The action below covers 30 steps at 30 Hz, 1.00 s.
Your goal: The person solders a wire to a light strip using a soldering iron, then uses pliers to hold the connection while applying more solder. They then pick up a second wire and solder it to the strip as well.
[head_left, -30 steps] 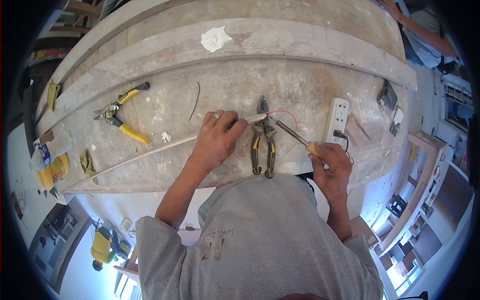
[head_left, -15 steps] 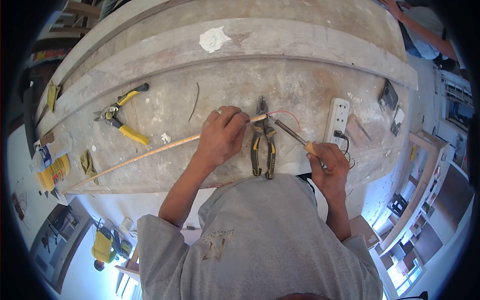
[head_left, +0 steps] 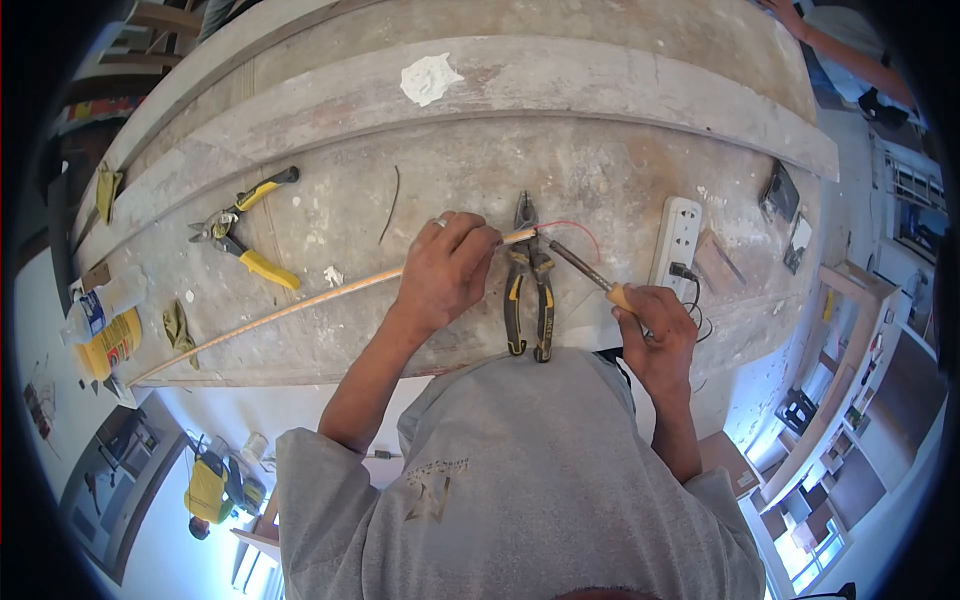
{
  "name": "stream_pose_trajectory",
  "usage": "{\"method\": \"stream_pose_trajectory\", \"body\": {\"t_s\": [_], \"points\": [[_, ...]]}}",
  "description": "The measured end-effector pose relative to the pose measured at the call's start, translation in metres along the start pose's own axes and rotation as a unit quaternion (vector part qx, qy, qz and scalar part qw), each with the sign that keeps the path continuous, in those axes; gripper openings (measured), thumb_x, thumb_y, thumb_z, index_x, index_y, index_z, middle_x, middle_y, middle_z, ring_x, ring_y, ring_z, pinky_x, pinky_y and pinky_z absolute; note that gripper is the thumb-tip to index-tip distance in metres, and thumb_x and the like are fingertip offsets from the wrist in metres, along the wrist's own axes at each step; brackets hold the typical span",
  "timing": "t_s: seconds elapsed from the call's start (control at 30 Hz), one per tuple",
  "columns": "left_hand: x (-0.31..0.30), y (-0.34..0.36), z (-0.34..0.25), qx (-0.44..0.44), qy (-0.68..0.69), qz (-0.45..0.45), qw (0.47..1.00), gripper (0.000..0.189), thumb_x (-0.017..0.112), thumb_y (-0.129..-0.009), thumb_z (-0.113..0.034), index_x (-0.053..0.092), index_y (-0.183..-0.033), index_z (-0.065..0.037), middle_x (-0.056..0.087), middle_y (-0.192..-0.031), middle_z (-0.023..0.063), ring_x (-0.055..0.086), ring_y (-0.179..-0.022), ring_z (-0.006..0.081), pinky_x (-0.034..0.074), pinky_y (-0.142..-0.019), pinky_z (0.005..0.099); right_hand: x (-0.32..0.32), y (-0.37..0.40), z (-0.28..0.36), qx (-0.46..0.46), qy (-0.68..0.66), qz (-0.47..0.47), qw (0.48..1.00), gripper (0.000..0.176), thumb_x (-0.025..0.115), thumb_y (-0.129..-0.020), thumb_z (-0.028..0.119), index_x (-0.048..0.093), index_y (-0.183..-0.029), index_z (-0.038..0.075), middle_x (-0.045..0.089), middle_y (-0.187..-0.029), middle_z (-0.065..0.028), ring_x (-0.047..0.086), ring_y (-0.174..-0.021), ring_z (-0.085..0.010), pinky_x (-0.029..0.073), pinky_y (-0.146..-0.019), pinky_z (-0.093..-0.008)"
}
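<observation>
My left hand (head_left: 448, 268) is closed on a long thin LED strip (head_left: 300, 304) near its right end. The strip runs down and left across the bench. In my right hand (head_left: 658, 335) is a soldering iron (head_left: 585, 266), held by its pale handle, its tip at the strip's end. A thin red wire (head_left: 580, 227) curves away from that spot; whether it is joined to the strip is too small to tell. Combination pliers (head_left: 530, 290) with black and yellow handles lie beneath the strip's end, jaws pointing away from me.
Yellow-handled cutters (head_left: 245, 230) lie at the left. A white power strip (head_left: 676, 240) with a black plug (head_left: 683, 270) is at the right. A bottle (head_left: 105, 303) and yellow container (head_left: 110, 345) stand far left. A raised wooden rail (head_left: 560, 80) crosses the bench (head_left: 620, 165). Other people are nearby.
Almost nothing differs. Both hands keep their places, and the soldering iron's tip stays at the strip's end. The whole view has shifted very slightly.
</observation>
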<state>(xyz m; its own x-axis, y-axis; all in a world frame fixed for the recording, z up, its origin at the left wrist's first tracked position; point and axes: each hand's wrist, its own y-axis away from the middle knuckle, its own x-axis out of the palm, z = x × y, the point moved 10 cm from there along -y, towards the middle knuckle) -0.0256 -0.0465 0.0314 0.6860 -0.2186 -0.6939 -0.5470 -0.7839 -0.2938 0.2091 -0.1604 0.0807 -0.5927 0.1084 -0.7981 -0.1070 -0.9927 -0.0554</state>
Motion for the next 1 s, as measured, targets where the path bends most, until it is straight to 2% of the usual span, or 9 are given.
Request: {"method": "stream_pose_trajectory", "body": {"t_s": [0.47,0.53,0.6,0.63,0.7,1.0], "points": [[0.001,0.0011,0.0025,-0.006,0.014,0.003,1.0,0.027,0.079,-0.084,0.002,0.071,-0.107,-0.008,0.067,-0.105,0.0088,0.067,-0.092,0.0301,0.052,-0.079,0.0431,0.0017,0.0009,-0.0001,-0.008,0.003,-0.005,1.0,0.036,0.085,-0.082,-0.003,0.077,-0.116,0.005,0.075,-0.1,-0.0147,0.075,-0.086,-0.0321,0.06,-0.073,-0.0414],[0.0001,0.0009,0.0015,-0.006,0.013,0.003,1.0,0.026,0.079,-0.084,0.002,0.071,-0.107,-0.008,0.067,-0.105,0.0087,0.067,-0.092,0.0299,0.052,-0.079,0.0429,0.0004,0.0008,-0.0023,0.005,-0.007,-0.005,1.0,0.038,0.087,-0.081,-0.005,0.078,-0.117,0.006,0.077,-0.103,-0.0166,0.078,-0.087,-0.0326,0.061,-0.075,-0.0396],[0.0003,0.0002,0.002,-0.017,0.02,0.015,1.0,0.026,0.079,-0.084,0.004,0.071,-0.107,-0.005,0.07,-0.103,0.0123,0.07,-0.096,0.0359,0.056,-0.081,0.0465,0.0009,0.0005,-0.0019,0.006,-0.009,-0.003,1.0,0.038,0.087,-0.081,-0.005,0.077,-0.116,0.006,0.077,-0.103,-0.0167,0.078,-0.087,-0.0327,0.061,-0.075,-0.0396],[0.0009,0.0003,0.0027,-0.017,0.02,0.014,1.0,0.026,0.079,-0.084,0.004,0.071,-0.107,-0.005,0.07,-0.103,0.0123,0.07,-0.096,0.0359,0.056,-0.081,0.0465,0.0013,0.0004,-0.0018,0.007,-0.011,0.0,1.0,0.038,0.087,-0.081,-0.005,0.077,-0.116,0.006,0.077,-0.104,-0.0167,0.078,-0.088,-0.0328,0.061,-0.075,-0.0396],[0.0015,0.0009,0.0019,-0.002,0.011,0.006,1.0,0.026,0.08,-0.084,0.001,0.071,-0.106,-0.009,0.066,-0.105,0.0084,0.066,-0.092,0.0292,0.052,-0.079,0.0426,0.0022,0.0006,-0.0017,0.007,-0.004,0.006,1.0,0.038,0.087,-0.081,-0.005,0.077,-0.116,0.006,0.077,-0.104,-0.0167,0.078,-0.088,-0.0328,0.061,-0.075,-0.0397],[0.0015,0.0018,0.0018,-0.004,0.01,0.009,1.0,0.025,0.08,-0.084,0.0,0.071,-0.106,-0.009,0.066,-0.106,0.0084,0.067,-0.093,0.0292,0.052,-0.081,0.0424,0.0046,0.0007,0.0004,-0.014,0.002,0.006,1.0,0.038,0.085,-0.082,-0.003,0.076,-0.117,0.006,0.075,-0.099,-0.0144,0.075,-0.085,-0.032,0.06,-0.072,-0.0418]]}}
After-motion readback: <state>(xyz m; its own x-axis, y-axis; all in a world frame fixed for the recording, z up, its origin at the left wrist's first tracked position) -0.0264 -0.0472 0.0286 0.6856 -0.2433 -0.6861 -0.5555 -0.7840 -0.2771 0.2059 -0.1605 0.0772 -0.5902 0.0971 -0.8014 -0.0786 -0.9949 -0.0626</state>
